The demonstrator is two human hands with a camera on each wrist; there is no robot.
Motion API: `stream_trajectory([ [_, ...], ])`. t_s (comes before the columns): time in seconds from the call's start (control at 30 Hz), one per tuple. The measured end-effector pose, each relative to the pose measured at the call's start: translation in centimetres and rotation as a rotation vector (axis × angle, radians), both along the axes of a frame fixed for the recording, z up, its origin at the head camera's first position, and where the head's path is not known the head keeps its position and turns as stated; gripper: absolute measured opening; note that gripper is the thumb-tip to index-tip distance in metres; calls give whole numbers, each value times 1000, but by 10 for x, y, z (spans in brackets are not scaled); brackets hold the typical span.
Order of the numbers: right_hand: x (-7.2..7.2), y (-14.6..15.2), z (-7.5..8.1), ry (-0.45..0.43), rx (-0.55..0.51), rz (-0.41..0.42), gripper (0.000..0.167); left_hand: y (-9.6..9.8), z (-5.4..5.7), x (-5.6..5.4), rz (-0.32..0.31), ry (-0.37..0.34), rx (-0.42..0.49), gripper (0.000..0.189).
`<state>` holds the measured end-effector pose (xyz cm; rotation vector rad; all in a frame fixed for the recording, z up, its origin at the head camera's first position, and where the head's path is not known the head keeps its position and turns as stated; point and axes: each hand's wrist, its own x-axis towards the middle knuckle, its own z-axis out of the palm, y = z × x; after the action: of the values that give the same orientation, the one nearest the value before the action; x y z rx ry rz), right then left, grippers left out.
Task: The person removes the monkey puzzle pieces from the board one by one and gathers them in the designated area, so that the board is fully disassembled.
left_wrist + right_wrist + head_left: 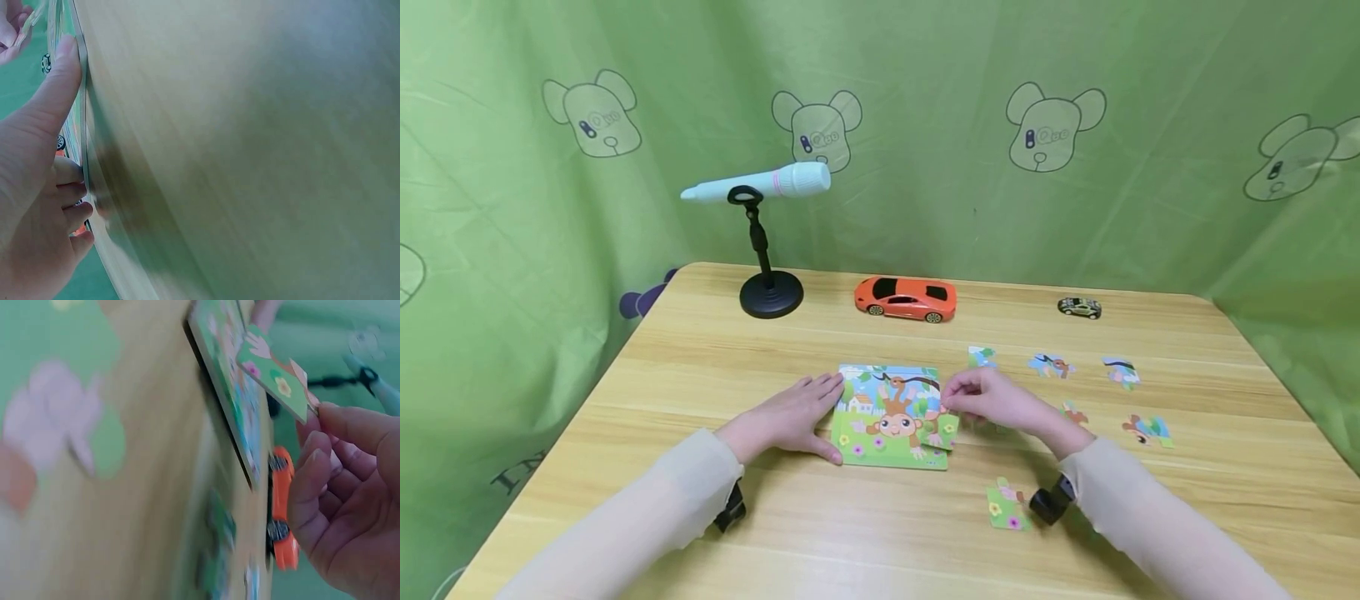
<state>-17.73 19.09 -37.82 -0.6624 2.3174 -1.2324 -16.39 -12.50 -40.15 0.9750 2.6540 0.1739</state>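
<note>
A square puzzle board [868, 454] with a monkey picture lies on the table in front of me. My left hand [790, 418] rests along its left side, fingers extended and thumb at the lower left edge; the left wrist view shows the thumb [59, 84] along the board's edge. My right hand [1000, 406] pinches a puzzle piece [275, 378] between thumb and fingertips. This piece is green with a yellow and a pink flower, tilted over the board's right part. In the right wrist view its far corner overlaps the board [219, 369].
Several loose puzzle pieces lie to the right, among them a flowered piece [1006, 507] near my right wrist and a piece with an eye [1148, 430]. Behind stand a microphone [760, 183] on a black stand [771, 294], an orange toy car [906, 300] and a small dark car [1079, 307].
</note>
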Motion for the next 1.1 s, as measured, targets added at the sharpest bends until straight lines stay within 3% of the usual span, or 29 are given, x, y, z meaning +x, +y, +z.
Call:
stream_trajectory([
  [0.33,-3,72,11,-60,44,-19,17,1,0,-1,-5,-2,6,109],
  [0.57,1,141,7,-91,76,58,15,1,-1,0,-9,4,1,109],
  [0.77,17,190,2,-125,70,113,16,1,-1,0,-10,-5,10,109],
  [1.1,43,238,-5,-335,30,176,20,-2,-1,0,8,-35,21,107],
])
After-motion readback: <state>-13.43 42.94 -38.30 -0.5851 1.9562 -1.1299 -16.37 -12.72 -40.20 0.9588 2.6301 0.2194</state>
